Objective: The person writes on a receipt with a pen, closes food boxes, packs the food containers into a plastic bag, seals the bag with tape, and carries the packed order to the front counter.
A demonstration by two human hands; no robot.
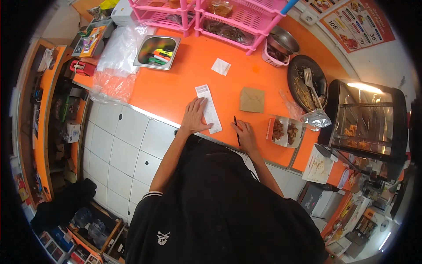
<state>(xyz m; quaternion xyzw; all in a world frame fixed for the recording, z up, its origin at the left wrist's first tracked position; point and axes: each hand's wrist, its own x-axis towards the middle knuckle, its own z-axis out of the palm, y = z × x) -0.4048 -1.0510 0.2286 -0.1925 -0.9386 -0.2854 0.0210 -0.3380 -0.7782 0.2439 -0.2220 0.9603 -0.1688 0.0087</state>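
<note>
My left hand [194,115] lies spread on a long printed paper receipt [211,114] on the orange counter [158,99], its fingers apart. To its right, near the counter's front edge, my right hand [246,135] has a black pen [236,130] at its thumb and fingers. Beyond my right hand sits a folded brown paper packet [252,100]. An open paper food box [284,132] with pieces of browned food stands right of that hand. A small white paper napkin [221,67] lies farther back.
Pink plastic racks [230,23] stand at the back, a metal tray of markers [157,52] and clear plastic bags [117,56] at the back left. On the right are a black stone-like dish [296,82] with a spatula [310,82] and a lit glass food warmer [362,118].
</note>
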